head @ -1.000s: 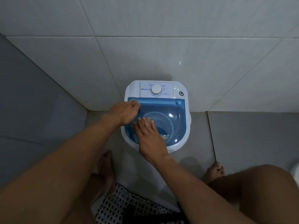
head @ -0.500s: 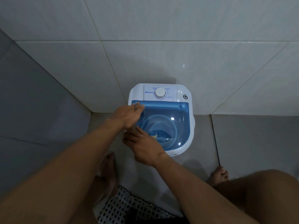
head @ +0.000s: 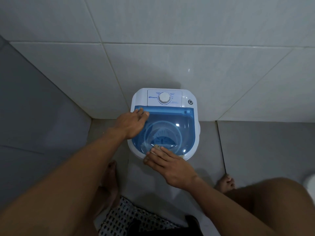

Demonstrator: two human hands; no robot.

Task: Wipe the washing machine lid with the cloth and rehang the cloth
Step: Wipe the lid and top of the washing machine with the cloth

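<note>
A small white washing machine (head: pixel 193 157) stands on the floor in the corner, topped by a clear blue lid (head: pixel 177 121). My left hand (head: pixel 132 124) rests flat on the lid's left side, fingers reaching its back left corner. My right hand (head: pixel 167 163) presses down on the lid's front edge over a small beige cloth (head: pixel 157 147). Only scraps of the cloth show, at my fingertips and at the rim to the right of my hand.
A white dial (head: pixel 164 97) and a round button (head: pixel 190 102) sit on the control panel behind the lid. Tiled walls close in behind and to the left. My bare feet (head: pixel 225 183) stand on the grey floor tiles in front of the machine.
My right hand slid with the cloth from the lid's left side to its front edge. My left hand stayed on the lid's left side.
</note>
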